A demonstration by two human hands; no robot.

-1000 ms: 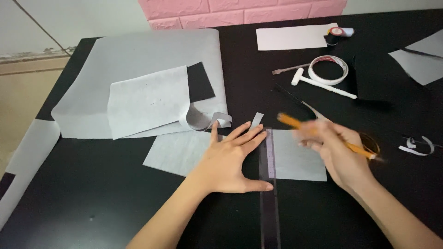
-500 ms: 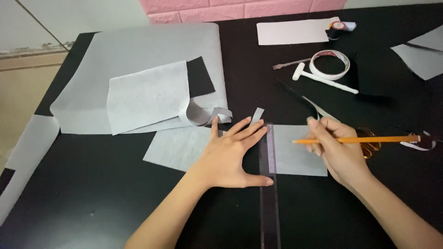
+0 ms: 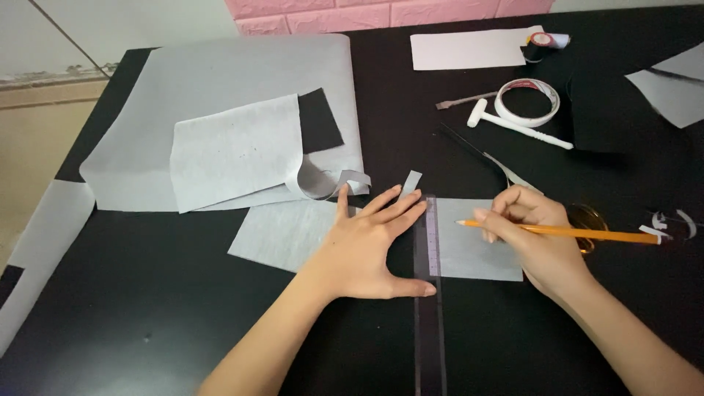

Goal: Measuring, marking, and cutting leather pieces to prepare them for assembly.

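Observation:
My left hand (image 3: 370, 246) lies flat, fingers spread, on a grey sheet of thin fabric-like paper (image 3: 477, 253) and presses against the left edge of a clear ruler (image 3: 429, 308) that runs toward me across the sheet. My right hand (image 3: 535, 238) holds an orange pencil (image 3: 579, 233) level, its tip pointing left just right of the ruler, above the sheet. Whether the tip touches the sheet I cannot tell.
A black table (image 3: 183, 308) carries a large grey sheet (image 3: 242, 81) with a smaller grey piece (image 3: 231, 150) on it, a tape roll (image 3: 526, 101), a white-handled tool (image 3: 517, 125), scissors (image 3: 506, 172), a white paper strip (image 3: 469, 50) and more grey pieces (image 3: 675, 88) at right.
My right hand has swung the pencil from a slant to level and brought its tip leftward, close to the ruler. My left hand has stayed pressed on the sheet.

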